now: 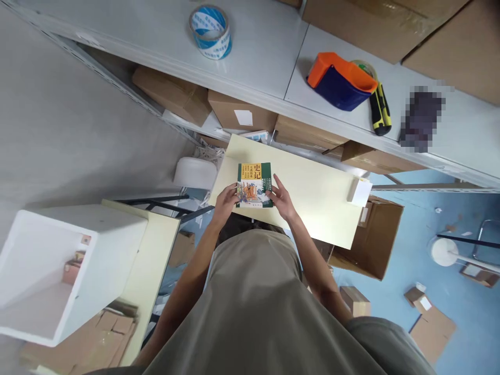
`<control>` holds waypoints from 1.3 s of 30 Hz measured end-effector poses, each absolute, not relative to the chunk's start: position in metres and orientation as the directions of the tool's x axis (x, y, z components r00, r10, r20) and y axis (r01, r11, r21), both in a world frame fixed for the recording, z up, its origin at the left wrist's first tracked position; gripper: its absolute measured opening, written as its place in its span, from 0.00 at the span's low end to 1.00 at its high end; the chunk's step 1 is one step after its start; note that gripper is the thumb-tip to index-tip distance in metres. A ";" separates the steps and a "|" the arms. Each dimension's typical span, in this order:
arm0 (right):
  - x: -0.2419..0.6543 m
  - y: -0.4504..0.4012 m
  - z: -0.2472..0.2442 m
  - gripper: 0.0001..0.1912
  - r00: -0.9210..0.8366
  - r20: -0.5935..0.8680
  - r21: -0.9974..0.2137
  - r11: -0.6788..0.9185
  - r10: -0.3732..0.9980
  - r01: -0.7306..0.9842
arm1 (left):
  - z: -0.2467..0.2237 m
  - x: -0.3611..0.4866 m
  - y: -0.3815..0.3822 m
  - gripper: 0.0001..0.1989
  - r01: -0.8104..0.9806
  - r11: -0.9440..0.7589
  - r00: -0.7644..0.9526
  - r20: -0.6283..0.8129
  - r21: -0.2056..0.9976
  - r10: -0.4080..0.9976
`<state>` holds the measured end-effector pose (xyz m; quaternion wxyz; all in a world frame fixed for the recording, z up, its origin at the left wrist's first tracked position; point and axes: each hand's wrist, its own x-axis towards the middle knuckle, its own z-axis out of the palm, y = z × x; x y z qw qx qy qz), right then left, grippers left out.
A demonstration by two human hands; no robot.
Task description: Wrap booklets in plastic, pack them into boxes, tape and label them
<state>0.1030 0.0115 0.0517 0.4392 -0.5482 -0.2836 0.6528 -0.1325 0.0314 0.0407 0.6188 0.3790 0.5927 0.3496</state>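
Note:
A book [253, 185] with a green, yellow and illustrated cover lies face up at the near edge of the pale yellow table [308, 187], its cover printed with large Chinese characters. My left hand [226, 202] grips its left edge, thumb on the cover. On the opposite side my right hand [282, 199] holds the right edge, thumb on the cover and index finger stretched out past the edge. The undersides of the fingers are hidden, and I cannot tell whether the book touches the tabletop.
Above the table runs a grey shelf [258, 67] carrying a tape roll [211, 32], an orange and blue tape dispenser [341, 80] and a yellow-black utility knife [379, 109]. A white box [360, 191] stands at the table's right end. An open carton [377, 239] sits beyond it; a white bin [74, 265] stands left.

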 end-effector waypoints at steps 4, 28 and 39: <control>0.063 0.058 0.014 0.49 0.146 -0.534 -0.822 -0.471 0.833 -0.320 | 0.012 -0.157 0.083 0.30 0.090 0.579 0.012 -0.582 0.811 0.813; 0.008 0.066 -0.038 0.09 0.703 -0.556 -0.517 -0.847 0.444 0.126 | -0.081 -0.244 0.154 0.18 0.715 0.481 -0.094 -0.612 0.508 0.785; -0.016 0.058 -0.014 0.05 0.636 -0.581 -0.513 -0.835 0.508 0.199 | -0.058 -0.269 0.164 0.14 0.779 0.340 0.042 -0.584 0.527 0.810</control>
